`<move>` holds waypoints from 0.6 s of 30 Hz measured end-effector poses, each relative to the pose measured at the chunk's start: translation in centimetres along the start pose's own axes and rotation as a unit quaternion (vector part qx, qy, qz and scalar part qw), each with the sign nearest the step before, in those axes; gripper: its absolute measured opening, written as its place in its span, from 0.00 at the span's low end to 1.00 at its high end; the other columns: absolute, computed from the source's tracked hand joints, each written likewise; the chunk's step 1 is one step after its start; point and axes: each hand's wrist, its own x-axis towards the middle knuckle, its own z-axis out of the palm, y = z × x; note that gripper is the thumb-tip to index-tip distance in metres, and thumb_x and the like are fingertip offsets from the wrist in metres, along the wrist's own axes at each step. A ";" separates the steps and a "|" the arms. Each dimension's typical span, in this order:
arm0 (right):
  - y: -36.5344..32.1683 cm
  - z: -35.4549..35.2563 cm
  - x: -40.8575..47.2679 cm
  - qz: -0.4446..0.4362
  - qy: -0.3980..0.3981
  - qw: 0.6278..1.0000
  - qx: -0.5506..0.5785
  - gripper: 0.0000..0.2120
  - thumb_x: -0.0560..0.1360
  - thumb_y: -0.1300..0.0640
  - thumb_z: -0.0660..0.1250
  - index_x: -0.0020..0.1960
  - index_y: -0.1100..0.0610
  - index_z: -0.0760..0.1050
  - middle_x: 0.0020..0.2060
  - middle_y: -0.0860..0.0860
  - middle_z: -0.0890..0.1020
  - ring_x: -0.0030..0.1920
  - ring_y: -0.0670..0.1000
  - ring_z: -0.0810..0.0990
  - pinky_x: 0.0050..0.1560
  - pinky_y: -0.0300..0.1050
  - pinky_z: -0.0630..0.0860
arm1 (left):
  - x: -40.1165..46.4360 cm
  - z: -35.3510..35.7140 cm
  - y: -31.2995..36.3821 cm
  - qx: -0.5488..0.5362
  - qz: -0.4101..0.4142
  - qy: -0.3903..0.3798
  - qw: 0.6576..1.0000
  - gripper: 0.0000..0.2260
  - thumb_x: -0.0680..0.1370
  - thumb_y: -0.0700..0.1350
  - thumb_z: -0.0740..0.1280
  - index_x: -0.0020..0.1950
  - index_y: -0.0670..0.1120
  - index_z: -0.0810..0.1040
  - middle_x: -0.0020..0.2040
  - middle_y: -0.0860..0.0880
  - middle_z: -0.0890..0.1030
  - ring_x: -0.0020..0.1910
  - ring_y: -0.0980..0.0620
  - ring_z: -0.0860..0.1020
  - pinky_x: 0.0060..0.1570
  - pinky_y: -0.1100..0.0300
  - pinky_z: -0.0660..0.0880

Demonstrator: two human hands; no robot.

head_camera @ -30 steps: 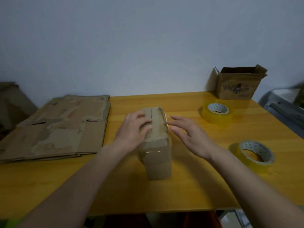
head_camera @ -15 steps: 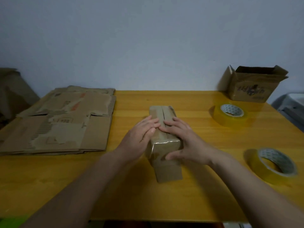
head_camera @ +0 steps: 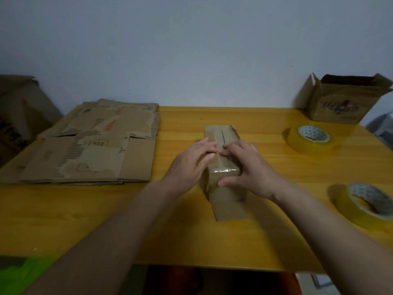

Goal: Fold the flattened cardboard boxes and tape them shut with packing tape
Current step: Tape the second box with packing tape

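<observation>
A small folded cardboard box (head_camera: pixel 221 135) stands in the middle of the yellow wooden table (head_camera: pixel 106 220), its top flaps meeting along a seam with clear tape across the near end. My left hand (head_camera: pixel 189 167) lies flat on the box's left side and top. My right hand (head_camera: pixel 244 167) presses on the right flap, its thumb on the near face. The fingertips of both hands meet at the seam. A loose flap (head_camera: pixel 230 210) sticks out flat at the box's near bottom. Two rolls of yellow packing tape lie to the right: one far (head_camera: pixel 308 142), one near (head_camera: pixel 365 204).
A stack of flattened cardboard boxes (head_camera: pixel 89 145) covers the table's left part. An open cardboard box (head_camera: pixel 340 99) stands at the far right corner against the wall. More cardboard (head_camera: pixel 19 111) leans beyond the left edge. Something green (head_camera: pixel 25 271) shows at the lower left.
My right hand came down from beside the box onto its right flap. My left hand slid up, so the fingertips now meet at the seam. The camera view shifted left.
</observation>
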 end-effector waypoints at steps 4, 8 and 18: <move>-0.2 -0.7 -0.3 0.028 -0.041 0.999 -0.015 0.38 0.59 0.44 0.80 0.66 0.52 0.70 0.63 0.46 0.70 0.65 0.47 0.62 0.64 0.45 0.65 | 0.1 0.0 -0.1 -0.001 0.015 0.000 1.000 0.13 0.82 0.44 0.59 0.62 0.42 0.79 0.67 0.48 0.76 0.71 0.56 0.67 0.68 0.74 0.58; -1.5 -0.2 0.1 0.052 0.009 0.998 0.015 0.31 0.61 0.41 0.77 0.59 0.52 0.74 0.56 0.47 0.72 0.60 0.48 0.65 0.61 0.50 0.69 | -0.1 0.0 -0.2 0.002 0.012 0.005 1.000 0.13 0.82 0.42 0.59 0.63 0.43 0.78 0.68 0.49 0.76 0.71 0.56 0.66 0.67 0.75 0.57; -3.6 0.6 0.3 0.085 0.002 0.988 -0.131 0.33 0.63 0.26 0.62 0.58 0.48 0.67 0.57 0.47 0.68 0.60 0.49 0.64 0.59 0.50 0.68 | 0.1 -0.1 -0.2 0.005 0.009 -0.001 1.000 0.13 0.83 0.42 0.59 0.65 0.44 0.78 0.68 0.50 0.75 0.72 0.55 0.66 0.71 0.60 0.62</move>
